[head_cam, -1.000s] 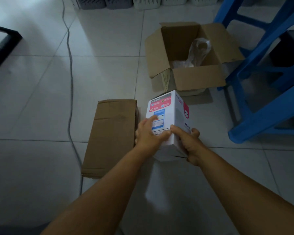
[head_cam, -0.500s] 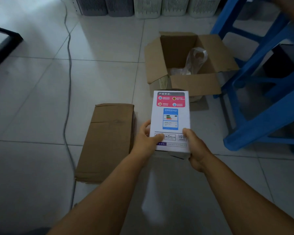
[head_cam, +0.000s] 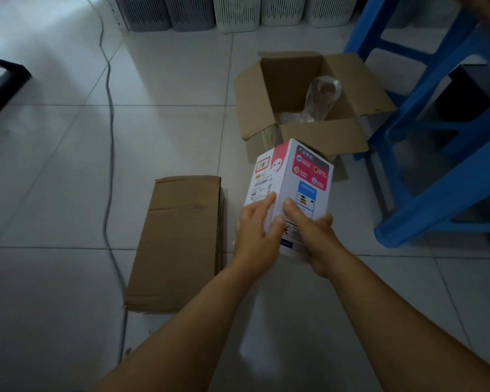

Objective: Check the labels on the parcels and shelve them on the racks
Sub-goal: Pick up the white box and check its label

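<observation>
Both hands, left hand (head_cam: 256, 227) and right hand (head_cam: 313, 233), clasp the tilted white parcel (head_cam: 292, 188) above the tiled floor (head_cam: 68, 165), near the open carton (head_cam: 303, 108).

I turned the small white cardboard parcel with pink panels (head_cam: 290, 190) in my left hand (head_cam: 259, 236) and right hand (head_cam: 311, 236), so its corner edge and barcode side faced me.
</observation>
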The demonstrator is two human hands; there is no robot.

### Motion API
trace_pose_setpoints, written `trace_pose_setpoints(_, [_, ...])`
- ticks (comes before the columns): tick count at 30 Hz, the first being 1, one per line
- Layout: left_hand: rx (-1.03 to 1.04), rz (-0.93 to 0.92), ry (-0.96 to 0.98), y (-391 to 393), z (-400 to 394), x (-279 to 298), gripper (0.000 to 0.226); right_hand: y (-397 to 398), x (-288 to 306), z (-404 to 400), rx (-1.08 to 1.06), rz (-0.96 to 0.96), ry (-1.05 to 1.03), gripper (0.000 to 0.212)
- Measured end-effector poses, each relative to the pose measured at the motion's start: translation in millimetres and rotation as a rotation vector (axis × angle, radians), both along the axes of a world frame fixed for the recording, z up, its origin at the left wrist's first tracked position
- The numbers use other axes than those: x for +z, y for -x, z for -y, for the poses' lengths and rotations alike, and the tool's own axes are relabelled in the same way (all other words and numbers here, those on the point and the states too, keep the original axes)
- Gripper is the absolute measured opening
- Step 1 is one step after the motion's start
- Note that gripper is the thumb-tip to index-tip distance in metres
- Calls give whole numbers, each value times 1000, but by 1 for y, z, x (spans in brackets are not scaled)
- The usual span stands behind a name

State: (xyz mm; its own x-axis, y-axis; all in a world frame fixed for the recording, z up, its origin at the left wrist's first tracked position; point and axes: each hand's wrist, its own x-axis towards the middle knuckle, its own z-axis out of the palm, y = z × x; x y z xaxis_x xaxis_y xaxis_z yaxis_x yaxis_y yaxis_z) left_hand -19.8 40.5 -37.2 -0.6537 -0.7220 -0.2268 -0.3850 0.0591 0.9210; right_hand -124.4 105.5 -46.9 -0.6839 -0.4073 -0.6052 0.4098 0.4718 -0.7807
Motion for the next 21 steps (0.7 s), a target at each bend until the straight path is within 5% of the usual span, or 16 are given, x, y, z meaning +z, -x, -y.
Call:
trace_pose_setpoints(8, [-103,29,190,-1,-9,0,60,-3,-1,4,-106,79,57,124])
trace_pose_setpoints(21, [-169,132,271,-6,10,16,69,9,-4,-13,10,134,258,100])
